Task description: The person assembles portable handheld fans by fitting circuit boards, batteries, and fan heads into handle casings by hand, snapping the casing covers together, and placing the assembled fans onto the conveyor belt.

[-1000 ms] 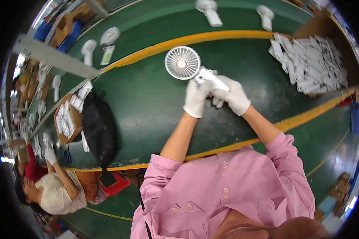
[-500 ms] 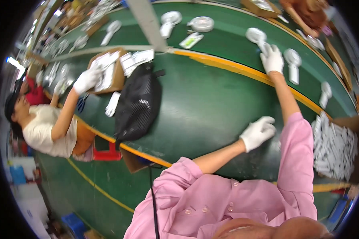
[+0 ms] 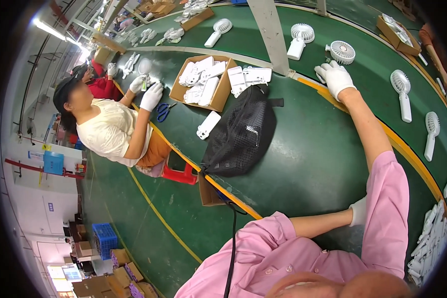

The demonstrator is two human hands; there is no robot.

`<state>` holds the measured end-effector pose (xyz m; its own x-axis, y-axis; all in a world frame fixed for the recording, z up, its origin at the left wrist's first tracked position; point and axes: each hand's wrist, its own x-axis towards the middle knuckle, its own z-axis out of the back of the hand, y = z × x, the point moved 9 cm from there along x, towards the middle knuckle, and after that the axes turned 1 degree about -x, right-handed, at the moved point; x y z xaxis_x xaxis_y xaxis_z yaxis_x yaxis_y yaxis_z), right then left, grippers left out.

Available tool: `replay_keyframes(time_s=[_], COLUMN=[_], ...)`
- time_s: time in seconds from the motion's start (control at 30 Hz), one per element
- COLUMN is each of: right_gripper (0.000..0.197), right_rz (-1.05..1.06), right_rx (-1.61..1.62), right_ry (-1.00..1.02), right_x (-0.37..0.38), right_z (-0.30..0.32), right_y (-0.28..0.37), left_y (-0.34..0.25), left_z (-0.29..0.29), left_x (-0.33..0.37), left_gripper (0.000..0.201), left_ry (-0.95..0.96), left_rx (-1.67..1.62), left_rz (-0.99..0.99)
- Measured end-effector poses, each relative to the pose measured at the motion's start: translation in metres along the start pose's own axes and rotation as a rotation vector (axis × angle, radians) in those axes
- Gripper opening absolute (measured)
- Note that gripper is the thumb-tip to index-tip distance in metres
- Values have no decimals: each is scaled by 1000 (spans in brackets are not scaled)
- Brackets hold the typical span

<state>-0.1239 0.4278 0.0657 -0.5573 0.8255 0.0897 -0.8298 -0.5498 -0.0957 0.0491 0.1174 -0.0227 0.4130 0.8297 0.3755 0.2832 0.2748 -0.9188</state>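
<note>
My right hand (image 3: 336,82), in a white glove, reaches over the yellow edge of the green conveyor. Its fingers curl over a pale handle piece (image 3: 320,78), mostly covered by the glove. Just beyond the fingertips lies a round white fan head (image 3: 342,52). My left hand (image 3: 358,211), also gloved, is low over the green table, largely behind my right sleeve; its fingers are hidden. White handheld fans (image 3: 402,95) lie along the conveyor, one (image 3: 301,40) left of my right hand and others to its right.
A black mesh bag (image 3: 248,134) lies on the table, beside a carton (image 3: 223,94) of white parts. A metal post (image 3: 269,37) rises at the conveyor's edge. Blue scissors (image 3: 163,112) lie near a co-worker (image 3: 111,124) at left. White handles (image 3: 427,243) are heaped at lower right.
The view has turned left. My right hand has left a straight-handled fan for the handle piece beside the round fan head. My left hand has passed mostly behind my right sleeve.
</note>
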Motion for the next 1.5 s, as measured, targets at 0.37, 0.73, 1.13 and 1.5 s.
replay_keyframes(time_s=[0.37, 0.73, 1.13, 1.5], right_gripper=[42, 40, 43, 96], right_rz=[-218, -257, -497, -466], right_rx=[828, 278, 970, 739], right_ry=[-333, -375, -159, -151], right_x=[-198, -422, -392, -336], right_z=[94, 112, 116, 46], right_y=[-45, 59, -15, 3], left_y=[-27, -55, -34, -12], left_z=[-3, -60, -54, -68], left_x=[18, -47, -66, -80], left_gripper=[38, 69, 29, 27], left_ry=[209, 486, 472, 357], left_rx=[-660, -1408, -1213, -1053], left_rz=[514, 740, 1115, 1078])
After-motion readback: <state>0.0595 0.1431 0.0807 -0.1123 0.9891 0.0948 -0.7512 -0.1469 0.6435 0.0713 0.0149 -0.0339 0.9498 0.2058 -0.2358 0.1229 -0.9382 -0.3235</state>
